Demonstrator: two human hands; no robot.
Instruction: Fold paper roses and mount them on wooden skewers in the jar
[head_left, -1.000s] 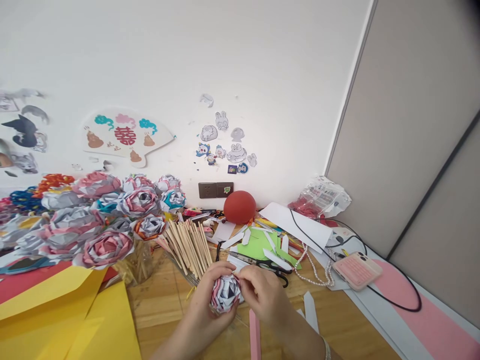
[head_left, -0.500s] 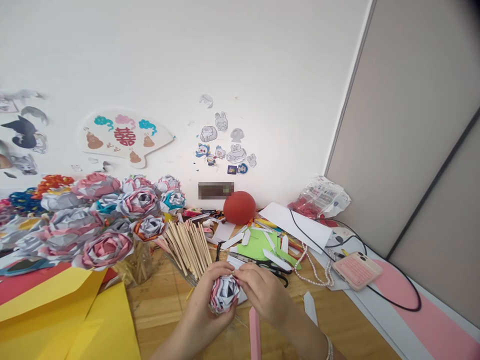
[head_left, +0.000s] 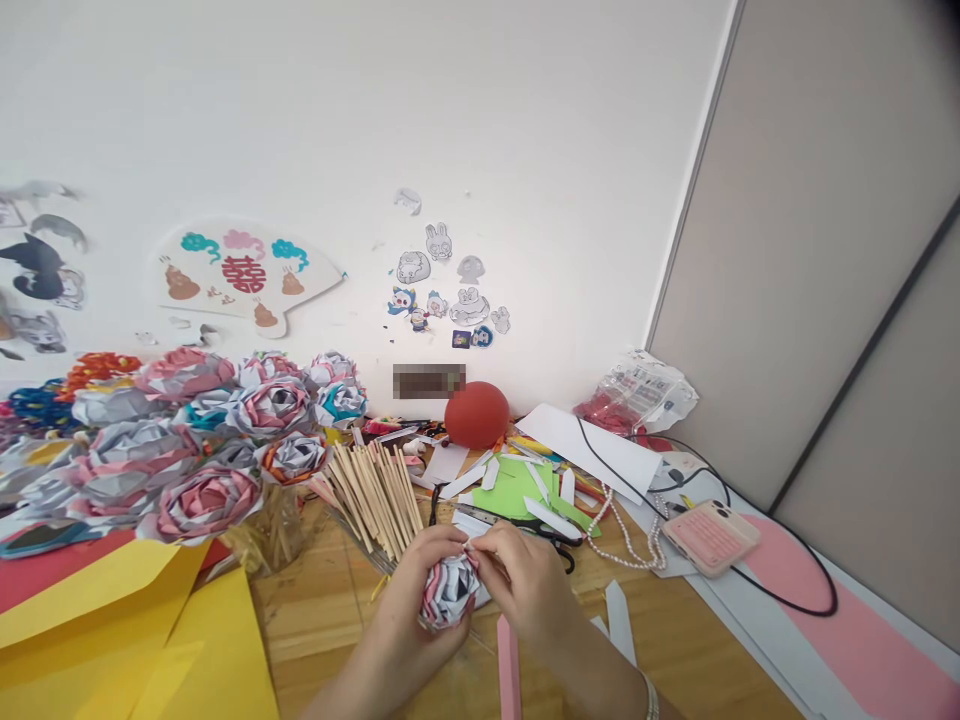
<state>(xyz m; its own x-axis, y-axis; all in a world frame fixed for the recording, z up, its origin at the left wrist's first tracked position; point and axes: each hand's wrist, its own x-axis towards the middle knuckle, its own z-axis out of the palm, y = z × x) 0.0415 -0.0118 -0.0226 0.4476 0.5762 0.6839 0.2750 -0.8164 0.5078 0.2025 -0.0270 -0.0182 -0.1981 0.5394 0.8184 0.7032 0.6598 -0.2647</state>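
- Here, the left hand (head_left: 409, 600) cups a folded paper rose (head_left: 448, 588) from below and from its left side, with the fingers curled close round it.
- The right hand (head_left: 525, 580) rests against the right side of the rose, thumb and forefinger pinched at its upper edge; whether they grip a loose petal or only press the paper I cannot tell.
- The rose, pink and white with dark print, sits between the two hands, near the front middle of the wooden table (head_left: 330, 600).
- A pink paper strip (head_left: 508, 665) lies on the table just below the right hand, and a white strip (head_left: 619, 620) lies to its right.
- A bundle of wooden sticks (head_left: 375, 490) fans out just beyond the left hand.
- Scissors (head_left: 551, 535) lie beyond the right hand, near green paper (head_left: 514, 487) scattered with white strips.
- To the far left stands a bunch of finished paper roses (head_left: 202, 440), with yellow paper sheets (head_left: 112, 630) in the near left corner.
- A red ball (head_left: 477, 415) rests against the wall, far behind the hands.
- On the right lie a pearl necklace (head_left: 630, 535) and a pink phone (head_left: 709, 532) with a black cable (head_left: 810, 590).
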